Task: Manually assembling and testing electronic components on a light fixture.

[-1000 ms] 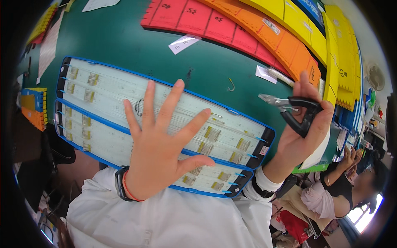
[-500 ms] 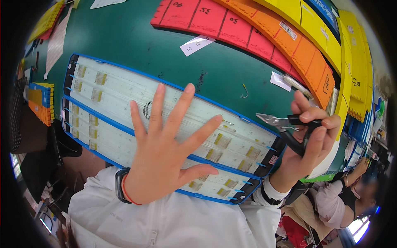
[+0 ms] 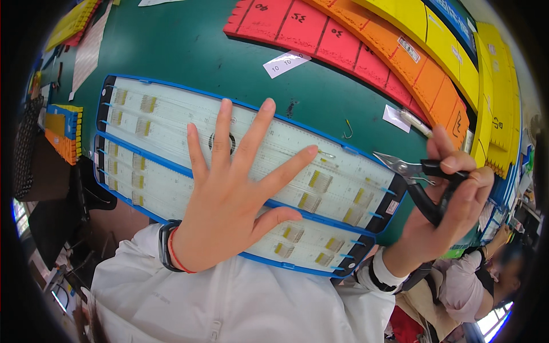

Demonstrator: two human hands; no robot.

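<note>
A long blue-rimmed case [image 3: 171,150] lies open before me, its two pale panels carrying several small bundles of hooks with yellow tops [image 3: 320,181]. Across it my left hand [image 3: 220,197] is spread flat, fingers apart, the index fingertip next to a small loose hook [image 3: 327,155] on the upper panel. My right hand [image 3: 466,183] grips small pliers [image 3: 426,174] with black handles. Their pointed metal jaws hover near the case's right end and look closed. Beyond the case's far edge, a single fishhook [image 3: 347,130] lies on the green table [image 3: 189,51].
Red [image 3: 286,26], orange [image 3: 423,74] and yellow [image 3: 446,51] foam strips curve along the far right. White paper slips [image 3: 286,63] and a pen [image 3: 416,123] lie in front of them. More foam pieces [image 3: 64,131] stand at the left. Another person [image 3: 463,280] sits at the lower right.
The case, foam strips and table sit slightly farther right in the picture. My right hand and the pliers have also shifted right. The left hand stays spread over the case.
</note>
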